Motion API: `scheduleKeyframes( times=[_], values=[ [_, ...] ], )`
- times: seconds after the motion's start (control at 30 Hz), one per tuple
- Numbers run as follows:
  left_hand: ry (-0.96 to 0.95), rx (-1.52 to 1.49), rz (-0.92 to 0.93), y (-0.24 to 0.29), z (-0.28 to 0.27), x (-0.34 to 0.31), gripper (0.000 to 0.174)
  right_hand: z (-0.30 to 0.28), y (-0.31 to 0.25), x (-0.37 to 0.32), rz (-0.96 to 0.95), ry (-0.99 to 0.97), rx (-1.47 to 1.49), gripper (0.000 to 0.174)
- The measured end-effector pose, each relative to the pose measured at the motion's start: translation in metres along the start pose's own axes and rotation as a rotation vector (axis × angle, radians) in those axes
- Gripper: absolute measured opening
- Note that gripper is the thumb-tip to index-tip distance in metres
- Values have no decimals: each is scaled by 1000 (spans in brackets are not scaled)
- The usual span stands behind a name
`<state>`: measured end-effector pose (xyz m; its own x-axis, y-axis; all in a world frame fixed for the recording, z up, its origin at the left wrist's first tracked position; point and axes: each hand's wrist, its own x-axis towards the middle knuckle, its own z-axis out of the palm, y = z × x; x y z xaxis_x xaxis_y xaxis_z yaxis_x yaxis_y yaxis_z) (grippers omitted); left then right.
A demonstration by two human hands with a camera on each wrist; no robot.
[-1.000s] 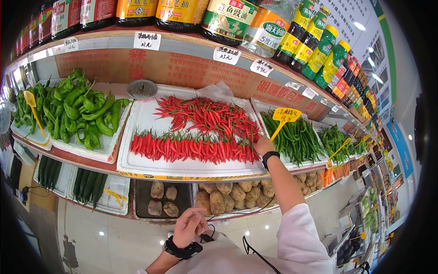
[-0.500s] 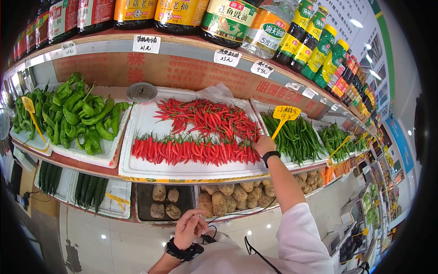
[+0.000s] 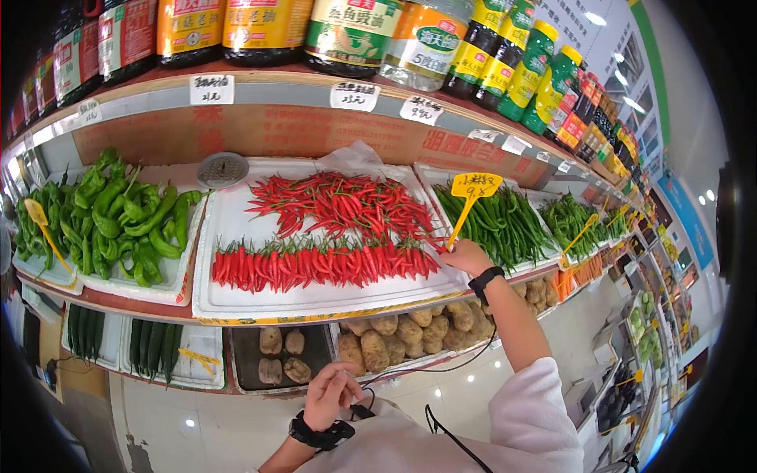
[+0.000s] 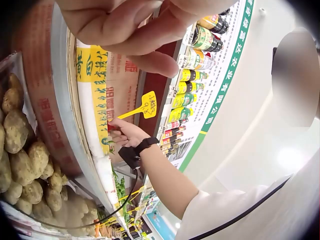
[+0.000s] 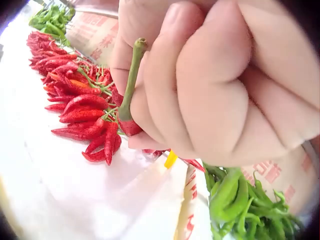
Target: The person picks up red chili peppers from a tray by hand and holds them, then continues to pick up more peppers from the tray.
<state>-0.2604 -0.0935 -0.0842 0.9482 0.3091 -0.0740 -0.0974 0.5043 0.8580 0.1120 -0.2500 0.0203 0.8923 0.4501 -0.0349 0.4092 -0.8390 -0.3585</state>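
In the head view my right hand is at the right edge of a white foam tray, its fingertips overlapping the foot of a yellow price sign. Close up in the right wrist view, its curled fingers pinch a red chili; the green stem sticks out and most of the pod is hidden. A neat row of red chilies lines the tray's front, stems pointing back. Behind that row lies a loose heap of red chilies. My left hand hangs loosely curled before my body, holding nothing.
Green chilies fill the tray to the right, and larger green peppers the left one. A round metal dish sits at the back. Potatoes and cucumbers lie below. Sauce bottles stand on the upper shelf.
My right hand has drawn back from the right end of the chili row to the tray's right edge. The view has shifted a little. My left hand stays put.
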Motion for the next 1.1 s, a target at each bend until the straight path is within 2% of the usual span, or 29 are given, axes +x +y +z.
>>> scheduleKeyframes(
  times=[0.03,0.1,0.37,0.43,0.47,0.63,0.77,0.83,0.9,0.97,1.03,1.1],
  values=[
    [-9,0,-10,-1,2,2,29,-4,1,-6,18,-12,120,42],
    [-26,7,-25,-3,6,6,29,-3,15,-5,79,-37,127,39],
    [-116,43,-83,-8,34,30,28,-8,40,-33,5,-162,325,37],
    [-135,53,-110,-10,44,39,27,-6,46,-39,13,-211,490,35],
    [-154,58,-134,-11,50,44,26,-8,50,-40,-80,-204,368,34],
    [-237,106,-138,-30,81,72,28,-6,69,-45,-121,-231,397,32],
    [-289,79,-117,-46,109,95,33,-8,77,-57,-247,-232,441,29],
    [-263,44,-129,-42,129,104,34,-10,72,-72,-297,-341,720,29],
    [-234,9,-143,-46,147,111,35,-20,59,-88,-487,-316,510,29],
    [-172,-9,149,-55,164,118,37,-19,45,-102,-500,-335,436,29],
    [-101,-53,131,-58,176,125,34,-1,45,-109,-639,-232,297,27],
    [-28,-99,122,-61,178,130,32,9,43,-107,-689,-193,324,27]
  ],
)
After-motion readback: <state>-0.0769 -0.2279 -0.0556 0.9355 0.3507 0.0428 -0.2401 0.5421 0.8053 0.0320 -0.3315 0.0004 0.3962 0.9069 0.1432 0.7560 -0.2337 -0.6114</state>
